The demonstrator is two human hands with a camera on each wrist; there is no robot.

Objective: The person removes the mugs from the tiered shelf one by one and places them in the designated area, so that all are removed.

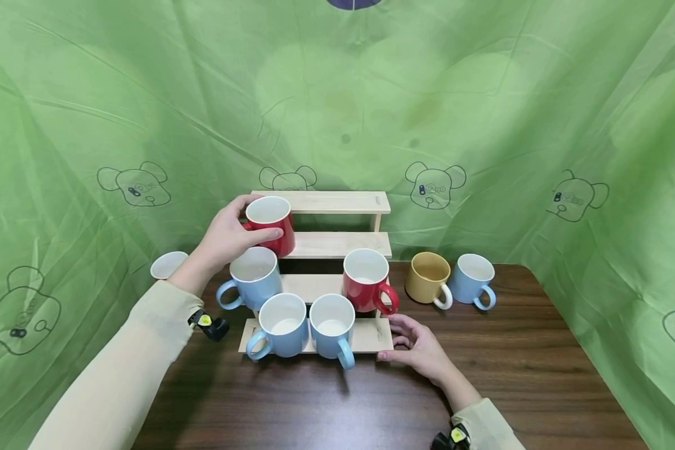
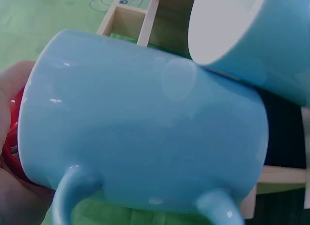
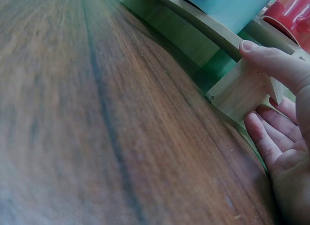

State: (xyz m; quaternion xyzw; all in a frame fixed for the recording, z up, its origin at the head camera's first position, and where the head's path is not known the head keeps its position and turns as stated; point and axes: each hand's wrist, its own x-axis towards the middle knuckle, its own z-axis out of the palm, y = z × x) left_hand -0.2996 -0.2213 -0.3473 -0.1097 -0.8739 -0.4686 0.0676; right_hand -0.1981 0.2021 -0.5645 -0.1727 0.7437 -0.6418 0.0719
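A tiered wooden rack (image 1: 337, 245) stands on the table. My left hand (image 1: 227, 234) grips a red mug (image 1: 284, 240) at the left end of its second tier from the top, thumb across the mug's front. In the left wrist view a blue mug (image 2: 145, 118) hides most of that red mug. My right hand (image 1: 419, 350) holds the right end of the bottom tier (image 1: 374, 335), thumb (image 3: 271, 60) at its front edge and fingers round the side. One blue mug (image 1: 255, 278) and a red mug (image 1: 365, 281) sit on the tier above; two blue mugs (image 1: 283, 325) share the bottom tier.
Right of the rack, a yellow mug (image 1: 427, 278) and a blue mug (image 1: 472, 278) stand on the brown table (image 1: 540, 350). A white-lined mug (image 1: 169, 264) is partly hidden behind the left forearm. Green cloth (image 1: 337, 112) hangs behind and at both sides.
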